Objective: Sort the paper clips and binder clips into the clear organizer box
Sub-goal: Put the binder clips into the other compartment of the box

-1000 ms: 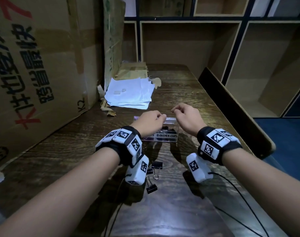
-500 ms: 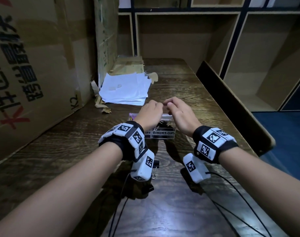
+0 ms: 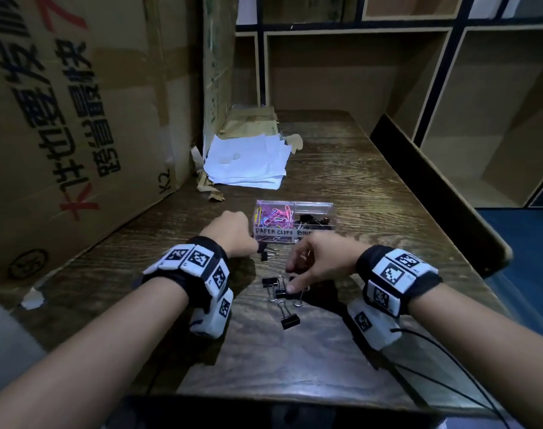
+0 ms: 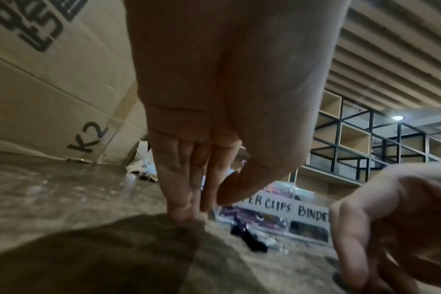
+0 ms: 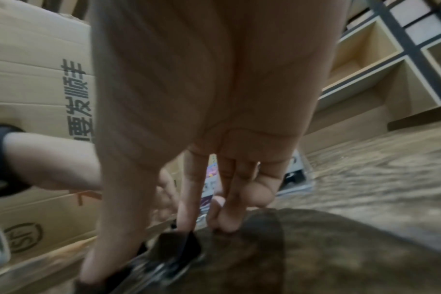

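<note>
The clear organizer box [image 3: 295, 222] stands mid-table, labelled PAPER CLIPS and BINDER; coloured paper clips [image 3: 274, 216] fill its left compartment and black binder clips [image 3: 315, 219] its right. Three loose black binder clips lie in front of it [image 3: 268, 253] [image 3: 270, 281] [image 3: 290, 318]. My left hand [image 3: 253, 244] rests fingertips-down on the table by the box's left front corner, fingers straight [image 4: 186, 199], holding nothing that I can see. My right hand [image 3: 290, 281] pinches another binder clip [image 5: 179, 244] on the table between thumb and forefinger.
A big printed cardboard box [image 3: 72, 134] walls the left side. A pile of white paper [image 3: 248, 162] and torn cardboard scraps lie behind the organizer. A raised dark edge [image 3: 434, 187] runs along the table's right, with open shelving beyond. Cables trail from my right wrist.
Both hands have drawn back from the top of the organizer box toward me. The box now shows uncovered. My right hand has come down onto a loose binder clip.
</note>
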`<state>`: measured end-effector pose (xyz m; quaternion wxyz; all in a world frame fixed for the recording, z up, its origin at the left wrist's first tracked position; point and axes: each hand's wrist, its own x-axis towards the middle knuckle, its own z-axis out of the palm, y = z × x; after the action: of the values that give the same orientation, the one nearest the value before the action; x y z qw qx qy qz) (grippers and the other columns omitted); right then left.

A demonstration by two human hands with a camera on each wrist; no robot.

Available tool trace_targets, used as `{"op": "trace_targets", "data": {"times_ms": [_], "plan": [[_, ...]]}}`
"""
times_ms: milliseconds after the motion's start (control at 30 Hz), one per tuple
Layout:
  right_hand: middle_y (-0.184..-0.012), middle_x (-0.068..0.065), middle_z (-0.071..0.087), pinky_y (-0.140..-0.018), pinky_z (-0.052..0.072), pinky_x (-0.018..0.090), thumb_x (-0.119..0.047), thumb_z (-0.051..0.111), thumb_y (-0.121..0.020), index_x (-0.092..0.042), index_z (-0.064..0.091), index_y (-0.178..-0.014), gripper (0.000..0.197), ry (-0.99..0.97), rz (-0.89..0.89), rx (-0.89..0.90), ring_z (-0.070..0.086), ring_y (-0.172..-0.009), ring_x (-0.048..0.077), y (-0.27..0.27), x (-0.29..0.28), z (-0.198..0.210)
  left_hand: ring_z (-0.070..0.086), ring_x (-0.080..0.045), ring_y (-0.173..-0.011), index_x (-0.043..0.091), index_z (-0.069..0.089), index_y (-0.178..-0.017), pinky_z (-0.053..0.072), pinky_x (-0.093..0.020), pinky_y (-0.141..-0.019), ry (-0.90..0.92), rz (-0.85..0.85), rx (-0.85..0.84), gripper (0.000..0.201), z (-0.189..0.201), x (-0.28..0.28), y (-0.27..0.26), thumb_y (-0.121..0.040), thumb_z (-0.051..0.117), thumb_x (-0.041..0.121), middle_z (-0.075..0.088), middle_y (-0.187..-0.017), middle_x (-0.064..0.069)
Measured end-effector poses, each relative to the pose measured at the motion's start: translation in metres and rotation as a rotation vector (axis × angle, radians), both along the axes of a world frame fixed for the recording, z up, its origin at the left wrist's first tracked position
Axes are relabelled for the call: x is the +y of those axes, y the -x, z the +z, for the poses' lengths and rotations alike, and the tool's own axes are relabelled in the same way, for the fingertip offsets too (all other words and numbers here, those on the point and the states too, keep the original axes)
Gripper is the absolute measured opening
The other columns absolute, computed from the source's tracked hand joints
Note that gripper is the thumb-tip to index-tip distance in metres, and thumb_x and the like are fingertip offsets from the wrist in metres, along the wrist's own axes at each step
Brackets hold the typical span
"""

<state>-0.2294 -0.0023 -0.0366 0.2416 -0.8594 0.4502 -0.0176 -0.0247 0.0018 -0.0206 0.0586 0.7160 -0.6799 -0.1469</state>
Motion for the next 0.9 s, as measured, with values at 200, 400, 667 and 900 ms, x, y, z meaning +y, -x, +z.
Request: {"op": "trace_targets", "data": {"times_ms": [200,400,667,900], "plan": [[-0.074,-0.013,0.064,-0.063,0.048,0.019,-0.042,0.082,-0.071,-0.024,0.072,-0.089,0.027,-0.044,-0.028,0.036,0.059,-0.063,0.003,-0.008,0.004,-0.001,0.067,-0.025,-0.083,0.017,0.055,-0.064,0.044,-0.026,-0.064,0.083,-0.027,0.028,0.039,-0.026,0.000,0.006,-0.081,0.071,0.049,0.063,-0.074,-0.003],[-0.078,-0.012,0.064,-0.063,0.045,0.022,-0.039,0.082,-0.070,-0.023,0.072,-0.091,0.028,0.005,-0.033,0.101,0.058,-0.071,0.006,-0.004,0.008,0.002,0.066,-0.027,-0.091,0.012,0.064,-0.073,0.047,-0.029,-0.069,0.031,0.054,0.122,0.021,-0.024,-0.002,0.005,-0.085,0.072,0.026,0.070,-0.094,-0.012],[-0.081,-0.008,0.061,-0.050,0.040,0.018,-0.031,0.082,-0.068,-0.016,0.071,-0.091,0.030,0.079,-0.118,0.098,0.056,-0.071,0.009,-0.004,0.011,0.002,0.067,-0.025,-0.096,0.007,0.068,-0.098,0.049,-0.028,-0.072,-0.034,-0.007,0.096,0.027,-0.018,0.008,0.013,-0.086,0.071,0.031,0.068,-0.101,-0.008],[-0.078,-0.009,0.061,-0.054,0.042,0.020,-0.022,0.082,-0.067,-0.021,0.068,-0.083,0.021,0.023,-0.137,0.038,0.055,-0.069,0.007,0.002,0.011,0.000,0.067,-0.020,-0.094,0.006,0.071,-0.090,0.048,-0.027,-0.076,-0.050,-0.027,0.093,0.015,-0.025,0.006,0.003,-0.086,0.073,0.020,0.069,-0.091,-0.006]]}}
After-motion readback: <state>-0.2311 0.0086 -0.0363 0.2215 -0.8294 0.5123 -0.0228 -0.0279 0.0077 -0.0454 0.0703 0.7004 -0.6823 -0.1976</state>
